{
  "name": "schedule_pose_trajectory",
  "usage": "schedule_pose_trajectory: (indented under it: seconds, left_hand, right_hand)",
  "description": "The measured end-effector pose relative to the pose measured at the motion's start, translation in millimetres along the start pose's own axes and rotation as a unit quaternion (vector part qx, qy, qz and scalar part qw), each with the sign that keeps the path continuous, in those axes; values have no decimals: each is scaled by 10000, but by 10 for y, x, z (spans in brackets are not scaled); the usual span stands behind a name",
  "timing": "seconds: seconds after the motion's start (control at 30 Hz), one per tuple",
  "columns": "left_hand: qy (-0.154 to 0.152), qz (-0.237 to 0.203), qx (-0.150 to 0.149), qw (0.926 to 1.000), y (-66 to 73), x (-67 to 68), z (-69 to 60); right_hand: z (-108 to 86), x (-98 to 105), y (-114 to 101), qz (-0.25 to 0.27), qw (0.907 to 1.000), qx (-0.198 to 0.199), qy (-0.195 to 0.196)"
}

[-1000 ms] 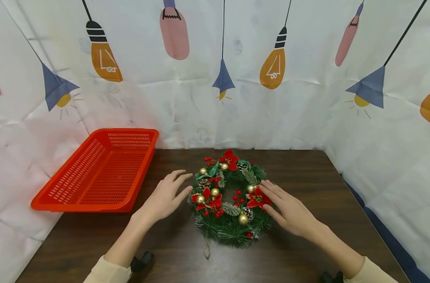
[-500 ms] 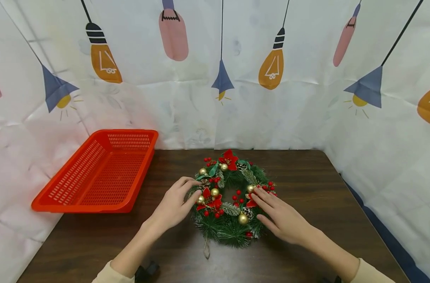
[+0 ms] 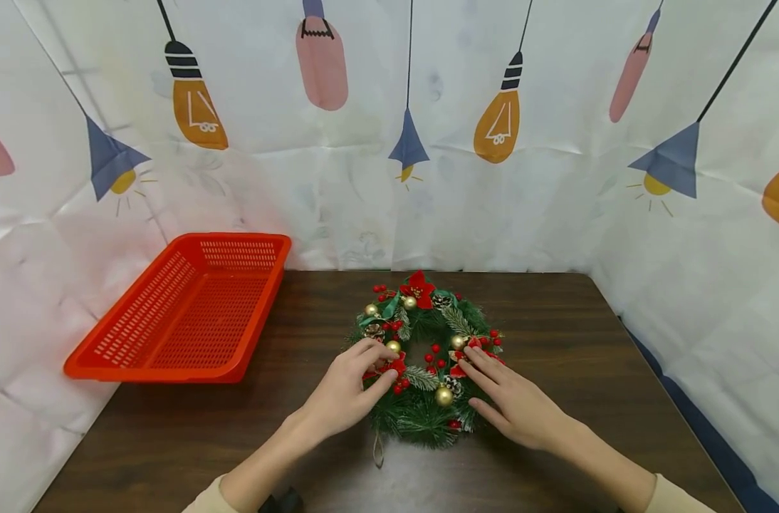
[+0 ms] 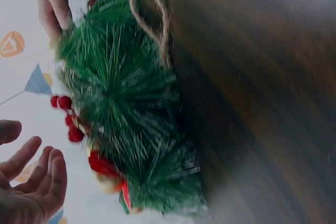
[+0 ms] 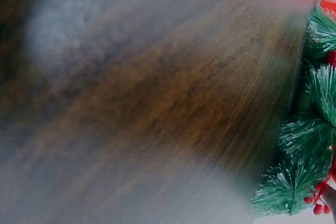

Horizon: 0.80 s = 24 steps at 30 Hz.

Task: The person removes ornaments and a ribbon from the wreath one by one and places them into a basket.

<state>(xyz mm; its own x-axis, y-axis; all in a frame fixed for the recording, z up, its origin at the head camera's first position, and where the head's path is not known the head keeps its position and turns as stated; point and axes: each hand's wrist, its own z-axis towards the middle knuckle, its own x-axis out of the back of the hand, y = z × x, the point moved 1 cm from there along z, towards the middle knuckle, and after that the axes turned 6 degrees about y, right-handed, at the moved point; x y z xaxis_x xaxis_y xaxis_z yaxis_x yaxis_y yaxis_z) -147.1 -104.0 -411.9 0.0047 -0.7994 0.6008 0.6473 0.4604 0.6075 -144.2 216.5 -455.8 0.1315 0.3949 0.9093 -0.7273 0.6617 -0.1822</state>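
Observation:
A green Christmas wreath (image 3: 421, 422) lies on the table, trimmed with red poinsettias, red berries, gold balls and pinecones. My left hand (image 3: 347, 388) is over its left side, partly covering a poinsettia. In the left wrist view, the left hand's fingers (image 4: 52, 174) are loosely bent, with nothing between them. At the right side, my right hand (image 3: 520, 406) lies with straight fingers over another poinsettia, its fingertips seeming to touch it. A twine loop (image 3: 378, 451) sticks out from the wreath's front. The right wrist view shows mostly tabletop, plus the wreath's edge (image 5: 299, 182).
A red plastic basket (image 3: 155, 375) with perforated walls stands at the table's left. The dark wooden table (image 3: 543, 306) ends against a white curtain (image 3: 364, 206) printed with lamps and bulbs, which hangs behind and along both sides.
My left hand has moved right, from beside the wreath to over its left poinsettia. My right hand has shifted slightly inward and down on the right poinsettia. The wreath stays in place.

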Motion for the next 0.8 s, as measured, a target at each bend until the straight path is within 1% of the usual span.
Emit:
schedule_pose_trajectory:
  seconds: [0.2,0.33,0.5,0.57,0.67,0.8]
  left_hand:
    - [-410,-197,-363,9983,95,-141,18]
    - [-692,-294,-409,9963,150,-241,40]
    - [-669,-343,-506,9959,209,-330,34]
    - [-677,-490,-536,9951,232,-353,37]
    - [-782,-759,-444,9931,266,-390,50]
    - [-849,-1286,-106,9880,312,-454,53]
  right_hand:
    - [-8,0,4,-24,10000,75,42]
    - [-9,7,6,-50,9999,79,40]
    - [-6,6,-4,19,10000,-11,1]
    - [-6,3,-5,45,10000,-55,-17]
    - [-11,0,-3,46,9999,-117,-49]
    - [-24,11,-9,70,9998,-172,-38]
